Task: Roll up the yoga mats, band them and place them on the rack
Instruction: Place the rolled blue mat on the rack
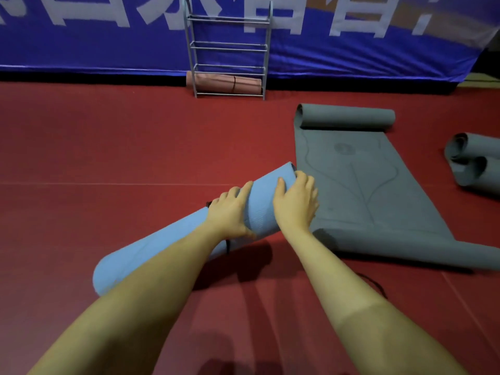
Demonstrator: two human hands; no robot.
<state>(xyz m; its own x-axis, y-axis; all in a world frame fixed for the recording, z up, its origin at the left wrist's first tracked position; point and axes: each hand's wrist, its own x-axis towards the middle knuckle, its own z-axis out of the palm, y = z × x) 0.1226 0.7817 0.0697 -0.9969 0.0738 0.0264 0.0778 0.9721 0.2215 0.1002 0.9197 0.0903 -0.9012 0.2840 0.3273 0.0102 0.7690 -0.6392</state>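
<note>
I see left hand (230,212) and right hand (296,203) both clamping blue mat roll (259,204). Black band (227,246) beside left wrist. I advise: keep roll tight, slide band toward middle.

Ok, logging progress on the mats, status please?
Both hands, left and right, gripping rolled blue mat. Dark band by left wrist. Grey mat lies part unrolled alongside. Rack holds one pink roll.

Both bare arms outstretched, left hand (230,215) and right hand (296,203) curled, gripping
</note>
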